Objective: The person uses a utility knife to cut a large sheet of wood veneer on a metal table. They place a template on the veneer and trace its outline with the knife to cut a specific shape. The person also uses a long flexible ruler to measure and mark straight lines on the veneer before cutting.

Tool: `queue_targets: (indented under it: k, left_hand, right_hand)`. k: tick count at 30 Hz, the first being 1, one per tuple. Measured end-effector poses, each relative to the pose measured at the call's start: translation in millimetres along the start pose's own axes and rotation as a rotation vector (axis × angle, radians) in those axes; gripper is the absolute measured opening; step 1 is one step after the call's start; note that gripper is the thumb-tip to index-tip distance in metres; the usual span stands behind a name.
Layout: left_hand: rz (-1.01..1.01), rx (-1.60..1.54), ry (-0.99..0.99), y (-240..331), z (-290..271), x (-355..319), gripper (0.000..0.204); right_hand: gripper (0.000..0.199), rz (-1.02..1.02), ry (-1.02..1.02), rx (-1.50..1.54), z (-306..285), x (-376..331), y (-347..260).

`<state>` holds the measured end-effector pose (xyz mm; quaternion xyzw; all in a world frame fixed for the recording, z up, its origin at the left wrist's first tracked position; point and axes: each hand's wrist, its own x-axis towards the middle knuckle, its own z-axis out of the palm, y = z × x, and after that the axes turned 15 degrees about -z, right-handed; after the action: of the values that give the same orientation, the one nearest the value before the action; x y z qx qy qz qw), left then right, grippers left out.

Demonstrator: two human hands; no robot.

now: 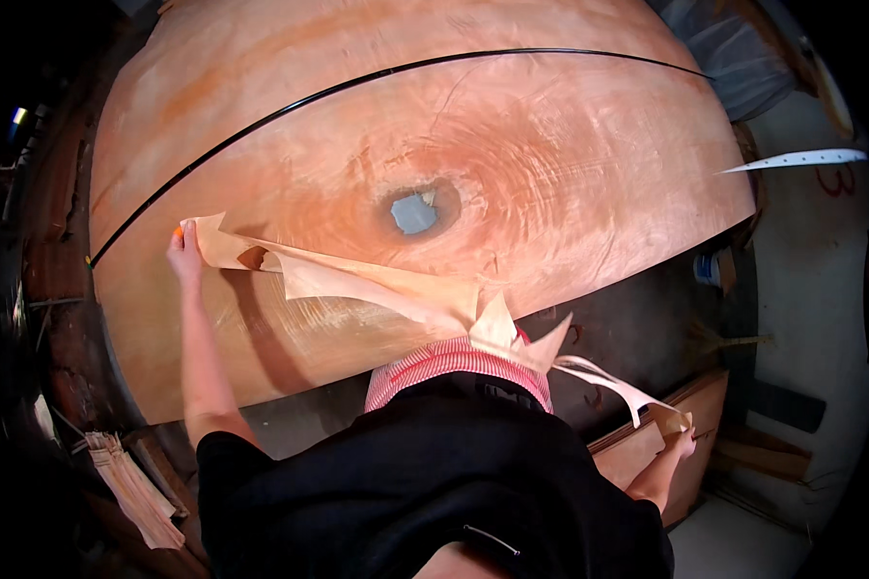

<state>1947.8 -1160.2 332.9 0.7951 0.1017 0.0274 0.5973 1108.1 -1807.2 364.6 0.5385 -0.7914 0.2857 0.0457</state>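
Observation:
A long, ragged strip of thin wood veneer (377, 287) stretches across in front of my waist. My left hand (185, 251) is closed on its left end, over the table-sized veneer sheet; a small orange spot shows at the fingertips. Out to the lower right, my right hand (684, 443) pinches the end of narrow torn veneer slivers (613, 384). Whether these join the left piece is hard to see near my waist. The large reddish veneer sheet (570, 145) has a jagged hole near its middle, with grey showing through.
A thin black rod (357, 79) curves across the far part of the sheet. At right, a white perforated strip (801, 159) sticks out. Veneer scraps (135, 487) lie at lower left. Boards (700, 410) stand by my right hand, and a white tub (707, 269) sits beyond the sheet's edge.

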Motion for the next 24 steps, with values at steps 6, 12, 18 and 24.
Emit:
queue_targets:
  k: [6,12,18,24]
  left_hand:
    - [-0.149,0.682,0.101,-3,6,9,0.029]
    - [-0.198,1.2,0.38,52,56,1,0.035]
    - [0.301,0.955,-0.277,83,189,-119,0.027]
    - [0.647,0.771,-0.619,16,265,-231,0.057]
  right_hand:
    - [0.04,-0.078,-0.104,0.385,59,-4,-124]
    - [0.045,-0.675,-0.288,0.663,109,-30,-304]
    - [0.028,-0.959,-0.881,0.599,70,-185,-434]
    - [0.034,-1.479,-1.182,0.61,76,-366,-442]
